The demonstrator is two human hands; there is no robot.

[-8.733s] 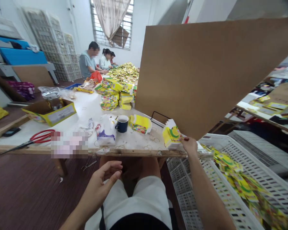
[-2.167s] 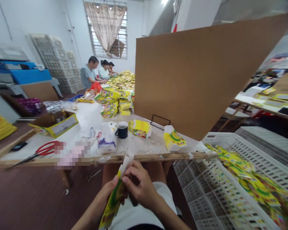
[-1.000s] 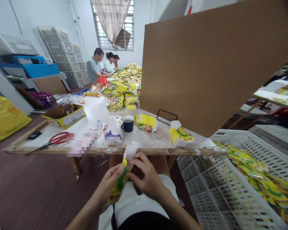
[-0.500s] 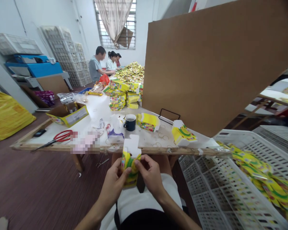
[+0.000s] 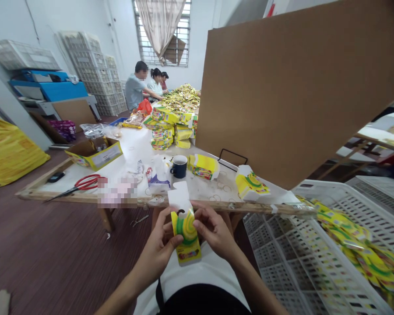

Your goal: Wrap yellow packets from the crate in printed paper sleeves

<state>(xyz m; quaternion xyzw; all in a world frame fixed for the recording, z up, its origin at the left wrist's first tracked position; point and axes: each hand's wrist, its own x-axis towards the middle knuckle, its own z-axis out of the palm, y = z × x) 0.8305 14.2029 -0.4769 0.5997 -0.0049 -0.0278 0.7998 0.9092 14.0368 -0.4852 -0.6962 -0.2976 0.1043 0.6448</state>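
A yellow and green printed carton [image 5: 188,238] with its white top flaps raised is held over my lap, below the table's front edge. My left hand [image 5: 164,238] grips its left side, thumb on the front face. At the upper right side of the carton, my right hand [image 5: 213,225] has its fingers curled against the edge. A dark mug [image 5: 178,168] stands on the table beyond, beside a yellow carton [image 5: 203,166] lying down. Another open carton [image 5: 251,183] lies further right.
Red-handled scissors [image 5: 87,182] lie at the table's left, near an open box [image 5: 96,153]. A large cardboard sheet [image 5: 282,96] rises at the right. White crates [image 5: 282,249] hold yellow packets. People sit behind stacked cartons [image 5: 162,131].
The carton has turned and tilted so that its printed front shows more fully. My right hand has shifted slightly right and up along its edge. The view has moved slightly.
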